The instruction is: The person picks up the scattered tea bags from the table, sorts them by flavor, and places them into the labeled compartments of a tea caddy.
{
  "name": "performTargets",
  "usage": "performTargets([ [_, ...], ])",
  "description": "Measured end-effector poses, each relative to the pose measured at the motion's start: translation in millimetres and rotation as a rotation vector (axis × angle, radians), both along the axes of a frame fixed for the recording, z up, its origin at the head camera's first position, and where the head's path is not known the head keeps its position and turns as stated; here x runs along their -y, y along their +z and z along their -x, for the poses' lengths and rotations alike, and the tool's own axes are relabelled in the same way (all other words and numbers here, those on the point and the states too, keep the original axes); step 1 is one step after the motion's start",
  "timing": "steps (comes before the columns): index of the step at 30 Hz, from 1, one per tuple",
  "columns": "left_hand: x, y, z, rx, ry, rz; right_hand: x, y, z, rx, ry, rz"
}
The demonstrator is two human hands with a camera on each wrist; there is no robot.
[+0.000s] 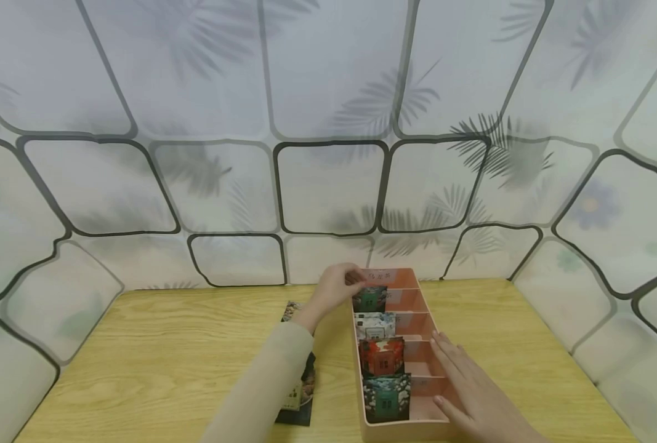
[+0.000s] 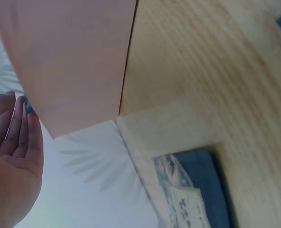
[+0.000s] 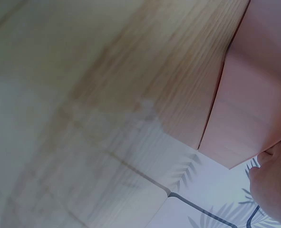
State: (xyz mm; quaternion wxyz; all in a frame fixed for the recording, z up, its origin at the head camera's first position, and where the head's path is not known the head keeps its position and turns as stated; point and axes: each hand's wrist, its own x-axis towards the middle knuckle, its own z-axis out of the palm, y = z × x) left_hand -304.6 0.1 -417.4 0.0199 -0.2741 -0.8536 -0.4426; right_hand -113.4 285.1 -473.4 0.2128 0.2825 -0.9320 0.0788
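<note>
A long pink divided box [image 1: 364, 424] stands on the table, with colourful sachets upright in several compartments. My left hand [image 1: 336, 288] reaches over its far left rim and pinches the top corner of a dark green sachet [image 1: 370, 299]. In the left wrist view a teal bit shows at the fingertips of the left hand [image 2: 16, 152]; the rest is behind the box wall. My right hand [image 1: 472, 381] rests along the right rim with fingers extended, its thumb toward the front compartment. Between the hands stand a white sachet [image 1: 375, 326], a red sachet [image 1: 382, 357] and a front green sachet [image 1: 386, 398].
Dark printed packets [image 1: 297, 409] lie on the wooden table [image 1: 184, 357] left of the box, partly hidden under my left forearm. A patterned curtain [image 1: 328, 184] hangs behind the table and along its sides. Handwritten labels mark the box dividers.
</note>
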Motion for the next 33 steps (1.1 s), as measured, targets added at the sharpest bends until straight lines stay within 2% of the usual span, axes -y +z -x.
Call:
performTargets([
  [6, 11.0, 7.1, 3.1, -0.012, 0.036, -0.003, -0.7, 0.4, 1.2, -0.018, 0.016, 0.001],
  [9, 20.6, 8.6, 4.9, 0.006, 0.063, -0.013, -0.3, 0.5, 0.9, -0.010, 0.008, 0.001],
  [14, 38.7, 7.9, 8.2, -0.006, 0.102, -0.004, -0.2, 0.5, 0.1, -0.007, 0.006, 0.001],
  [24, 68.0, 3.0, 11.1, 0.019, 0.153, 0.020, -2.0, -0.5, 1.6, -0.020, 0.029, 0.014],
  [33, 93.7, -7.1, 13.1, 0.050, 0.180, 0.026, -2.8, -2.3, 1.7, -0.033, 0.043, 0.018],
])
